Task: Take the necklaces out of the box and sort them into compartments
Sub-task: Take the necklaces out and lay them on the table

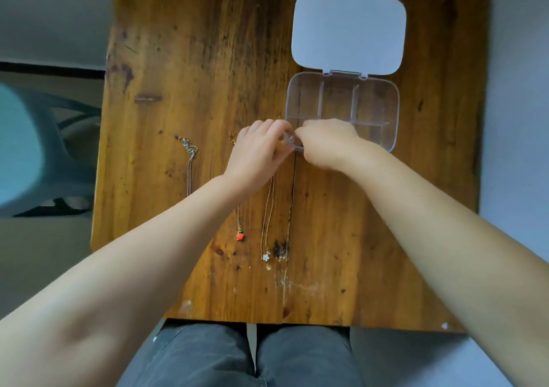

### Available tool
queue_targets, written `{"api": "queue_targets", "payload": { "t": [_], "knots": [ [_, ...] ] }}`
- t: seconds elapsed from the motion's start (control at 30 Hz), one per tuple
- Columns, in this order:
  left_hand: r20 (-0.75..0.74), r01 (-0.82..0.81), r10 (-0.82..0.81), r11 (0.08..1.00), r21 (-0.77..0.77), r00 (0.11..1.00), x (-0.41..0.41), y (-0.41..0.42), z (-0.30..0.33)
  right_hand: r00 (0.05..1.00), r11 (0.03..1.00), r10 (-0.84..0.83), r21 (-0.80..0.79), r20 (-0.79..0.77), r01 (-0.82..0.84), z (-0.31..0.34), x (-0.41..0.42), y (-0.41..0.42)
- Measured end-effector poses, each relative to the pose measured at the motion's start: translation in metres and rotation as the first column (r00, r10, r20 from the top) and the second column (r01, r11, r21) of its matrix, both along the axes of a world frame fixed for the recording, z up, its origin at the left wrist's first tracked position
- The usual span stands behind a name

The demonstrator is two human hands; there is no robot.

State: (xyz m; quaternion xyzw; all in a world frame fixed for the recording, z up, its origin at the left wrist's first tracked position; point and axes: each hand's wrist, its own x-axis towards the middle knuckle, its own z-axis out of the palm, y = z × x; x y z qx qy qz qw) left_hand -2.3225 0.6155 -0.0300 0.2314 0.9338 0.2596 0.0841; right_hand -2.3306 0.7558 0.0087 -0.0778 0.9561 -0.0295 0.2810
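Note:
A clear plastic compartment box [394,110] lies open on the wooden table [208,59], its white lid [349,30] flipped back. The visible compartments look empty. My left hand [255,153] and my right hand [326,144] meet at the box's near-left corner, fingertips pinched together on a small metal end of a necklace. A thin chain with a white pendant [266,256] runs from under my left hand toward me. To its left lie a gold chain with a red pendant [239,236] and a silver chain [190,160].
A teal chair [26,149] stands off the table's left edge. My knees in grey trousers [252,357] sit under the near edge. Bare wood shows to the right of the box and in front of my right forearm.

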Motion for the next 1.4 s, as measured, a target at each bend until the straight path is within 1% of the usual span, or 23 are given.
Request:
{"api": "queue_targets", "payload": {
  "t": [0.07,0.13,0.23,0.33,0.37,0.4,0.43,0.5,0.53,0.57,0.63,0.67,0.73,0.8,0.87,0.93,1.0,1.07,1.13,1.2,1.27,1.33,1.4],
  "knots": [
    [0.007,-0.017,0.017,1.000,-0.001,1.000,0.000,0.002,0.000,0.999,1.000,0.013,-0.025,0.040,-0.012,-0.001,-0.003,0.002],
    [0.008,-0.016,0.016,1.000,-0.008,1.000,0.000,0.002,0.001,0.995,0.989,-0.048,-0.132,0.093,0.060,0.001,-0.006,0.008],
    [-0.001,-0.006,0.006,0.999,-0.039,1.000,-0.001,0.003,0.003,0.977,0.932,-0.165,-0.303,0.132,0.199,0.007,-0.005,0.017],
    [-0.014,-0.023,0.022,0.997,-0.078,1.000,0.000,0.004,0.009,0.968,0.877,-0.222,-0.408,0.119,0.252,0.019,0.006,0.025],
    [-0.014,-0.011,0.010,0.998,-0.070,1.000,0.001,0.005,0.013,0.960,0.840,-0.250,-0.464,0.125,0.279,0.024,0.011,0.027],
    [-0.008,0.031,-0.032,0.998,-0.055,0.999,0.001,0.006,0.017,0.945,0.775,-0.293,-0.542,0.145,0.324,0.031,0.017,0.029],
    [0.008,0.099,-0.099,0.994,-0.040,0.995,0.002,0.009,0.023,0.921,0.678,-0.346,-0.631,0.180,0.378,0.038,0.023,0.031],
    [0.066,0.230,-0.235,0.971,0.072,0.970,0.004,0.015,0.035,0.850,0.430,-0.445,-0.766,0.280,0.478,0.051,0.034,0.036],
    [0.129,0.238,-0.263,0.954,0.181,0.956,0.005,0.017,0.040,0.799,0.287,-0.497,-0.805,0.338,0.519,0.056,0.041,0.040],
    [0.220,0.196,-0.261,0.941,0.278,0.940,0.006,0.018,0.046,0.732,0.133,-0.552,-0.825,0.398,0.549,0.058,0.049,0.043],
    [0.386,0.089,-0.236,0.928,0.362,0.892,0.006,0.015,0.054,0.552,-0.141,-0.665,-0.811,0.502,0.568,0.057,0.068,0.050],
    [0.435,0.058,-0.230,0.926,0.374,0.870,0.005,0.012,0.056,0.446,-0.240,-0.710,-0.783,0.544,0.573,0.053,0.079,0.052],
    [0.509,0.040,-0.242,0.926,0.375,0.826,0.001,0.006,0.058,0.229,-0.395,-0.752,-0.701,0.618,0.593,0.039,0.106,0.051],
    [0.567,0.060,-0.252,0.941,0.334,0.784,-0.005,0.002,0.057,0.042,-0.487,-0.756,-0.603,0.654,0.632,0.024,0.138,0.041],
    [0.616,0.101,-0.251,0.958,0.268,0.746,-0.012,0.001,0.051,-0.098,-0.531,-0.749,-0.506,0.655,0.680,0.010,0.170,0.024],
    [0.630,0.177,-0.269,0.962,0.206,0.729,-0.018,0.004,0.046,-0.187,-0.576,-0.728,-0.441,0.659,0.688,-0.001,0.196,0.003],
    [0.578,0.338,-0.354,0.931,0.140,0.735,-0.018,0.012,0.041,-0.269,-0.610,-0.714,-0.385,0.646,0.693,-0.012,0.215,-0.020],
    [0.452,0.544,-0.506,0.837,0.052,0.735,-0.012,0.025,0.036,-0.330,-0.639,-0.696,-0.339,0.638,0.690,-0.022,0.226,-0.041],
    [0.306,0.700,-0.649,0.709,-0.090,0.696,-0.001,0.039,0.028,-0.374,-0.660,-0.685,-0.316,0.625,0.681,-0.030,0.233,-0.057],
    [0.159,0.758,-0.753,0.580,-0.298,0.638,0.012,0.051,0.016,-0.361,-0.598,-0.743,-0.317,0.564,0.736,-0.036,0.235,-0.065],
    [0.080,0.727,-0.796,0.502,-0.468,0.600,0.022,0.058,0.004,-0.300,-0.488,-0.820,-0.321,0.488,0.811,-0.039,0.235,-0.065],
    [0.070,0.684,-0.776,0.505,-0.527,0.627,0.026,0.059,-0.002,-0.215,-0.365,-0.874,-0.295,0.436,0.883,-0.039,0.234,-0.062],
    [0.070,0.662,-0.736,0.557,-0.502,0.673,0.026,0.056,-0.004,-0.083,-0.194,-0.907,-0.234,0.413,0.953,-0.034,0.232,-0.054]
  ]
}}
